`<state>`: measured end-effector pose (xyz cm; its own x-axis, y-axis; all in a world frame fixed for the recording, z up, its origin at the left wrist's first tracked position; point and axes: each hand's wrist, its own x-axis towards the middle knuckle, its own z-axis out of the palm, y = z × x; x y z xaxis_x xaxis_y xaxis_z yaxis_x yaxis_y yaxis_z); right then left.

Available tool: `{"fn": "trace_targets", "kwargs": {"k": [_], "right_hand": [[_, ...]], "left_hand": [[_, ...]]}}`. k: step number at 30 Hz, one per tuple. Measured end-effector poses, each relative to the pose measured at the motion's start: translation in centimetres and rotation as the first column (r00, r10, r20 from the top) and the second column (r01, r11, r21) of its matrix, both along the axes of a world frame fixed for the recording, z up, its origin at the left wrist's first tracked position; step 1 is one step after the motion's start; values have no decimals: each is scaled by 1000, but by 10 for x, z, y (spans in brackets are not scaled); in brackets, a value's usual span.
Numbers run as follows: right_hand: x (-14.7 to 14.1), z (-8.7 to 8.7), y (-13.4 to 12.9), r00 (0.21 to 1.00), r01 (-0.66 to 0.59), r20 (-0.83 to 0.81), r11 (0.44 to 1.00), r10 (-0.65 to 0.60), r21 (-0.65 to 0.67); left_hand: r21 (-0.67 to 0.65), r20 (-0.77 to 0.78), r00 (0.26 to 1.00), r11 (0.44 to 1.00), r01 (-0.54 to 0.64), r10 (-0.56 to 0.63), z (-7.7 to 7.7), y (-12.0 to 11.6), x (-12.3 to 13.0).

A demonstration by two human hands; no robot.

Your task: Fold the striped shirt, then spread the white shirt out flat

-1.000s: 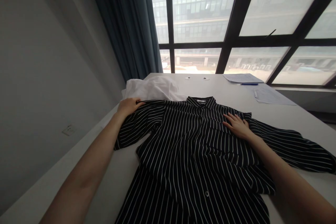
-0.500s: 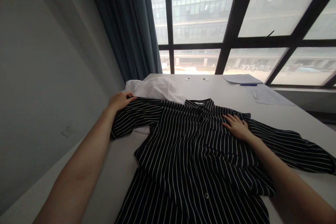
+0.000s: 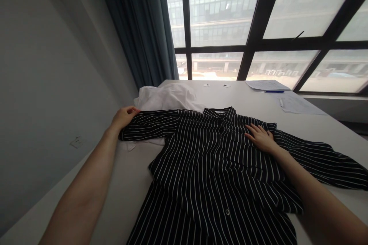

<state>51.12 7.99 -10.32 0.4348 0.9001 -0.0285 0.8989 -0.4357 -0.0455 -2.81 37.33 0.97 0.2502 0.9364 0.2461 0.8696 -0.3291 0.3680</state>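
Note:
A black shirt with thin white vertical stripes [image 3: 212, 160] lies spread on the white table [image 3: 126, 195], its collar [image 3: 220, 111] at the far side. My left hand [image 3: 123, 118] grips the upper edge of the shirt's left sleeve [image 3: 146, 125], near its end. My right hand [image 3: 260, 138] rests flat on the shirt's chest by the other shoulder, fingers apart. A crumpled white cloth [image 3: 166, 97] lies beyond the collar and left sleeve, with a bit of white fabric [image 3: 129, 145] showing under that sleeve.
Papers [image 3: 267, 85] and a blue pen [image 3: 274, 91] lie at the table's far right. Several small round items [image 3: 206, 85] sit at the far edge. A wall with a socket [image 3: 76, 142] runs along the table's left side; a curtain and large windows stand beyond.
My left hand has moved left and drawn the sleeve out straighter, uncovering more white fabric beneath it. My right hand has stayed on the shirt.

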Motion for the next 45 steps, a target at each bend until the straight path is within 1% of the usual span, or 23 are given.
{"fn": "trace_targets", "kwargs": {"k": [2, 4, 7, 9, 12, 14, 16, 17, 19, 21, 24, 25, 27, 30, 33, 35, 37, 41, 45], "right_hand": [[0, 0, 0, 1000, -3, 7, 1000, 3, 3], [0, 0, 0, 1000, -5, 14, 1000, 4, 10], [-1, 0, 0, 1000, 1, 14, 1000, -1, 12], [-1, 0, 0, 1000, 4, 9, 1000, -4, 8], [-1, -1, 0, 1000, 1, 6, 1000, -1, 5], [0, -1, 0, 1000, -2, 11, 1000, 2, 11], [0, 3, 2, 1000, -5, 15, 1000, 5, 8], [0, 7, 3, 1000, -8, 20, 1000, 8, -1], [-1, 17, 7, 999, -15, 42, 1000, 16, -15], [-5, 31, 14, 997, -7, 83, 1000, 8, -4], [-11, 49, 29, 990, 10, 137, 998, -18, 60], [-12, 54, 34, 989, 9, 148, 997, -20, 79], [-12, 58, 44, 986, 10, 163, 994, -28, 110], [-4, 54, 54, 985, 46, 158, 991, -66, 129], [7, 44, 57, 991, 62, 111, 991, -76, 118], [11, 37, 57, 995, 43, 82, 992, -53, 118], [13, 31, 57, 998, -1, 68, 991, -9, 136], [11, 24, 60, 991, -132, 34, 979, 128, 157], [10, 19, 65, 982, -185, -3, 974, 187, 131]], "left_hand": [[63, -83, 995, 997, -51, 56, 5, -5, 0], [170, -188, 974, 981, -98, 129, 13, -11, 5], [307, -299, 933, 946, -106, 202, 22, -17, 16], [342, -355, 912, 936, -80, 208, 23, -17, 22], [344, -420, 885, 938, -46, 198, 17, -14, 30], [372, -399, 889, 926, -68, 226, 12, -12, 36], [421, -324, 916, 903, -86, 238, 9, -14, 49], [441, -281, 935, 895, -74, 216, 9, -16, 58], [459, -224, 969, 889, 9, 106, 9, -22, 83], [416, -225, 970, 892, 179, -90, 10, -30, 114], [352, -279, 927, 872, 340, -248, 6, -40, 167], [288, -314, 899, 871, 397, -306, 3, -43, 184], [229, -347, 870, 867, 441, -351, -5, -48, 215], [161, -390, 841, 872, 462, -374, -22, -55, 247], [95, -428, 816, 878, 469, -390, -38, -60, 263], [50, -446, 794, 875, 482, -412, -47, -61, 267], [11, -457, 768, 861, 509, -449, -53, -62, 268], [-44, -462, 726, 830, 556, -510, -59, -62, 267], [-53, -451, 716, 817, 574, -533, -60, -62, 267]]}}
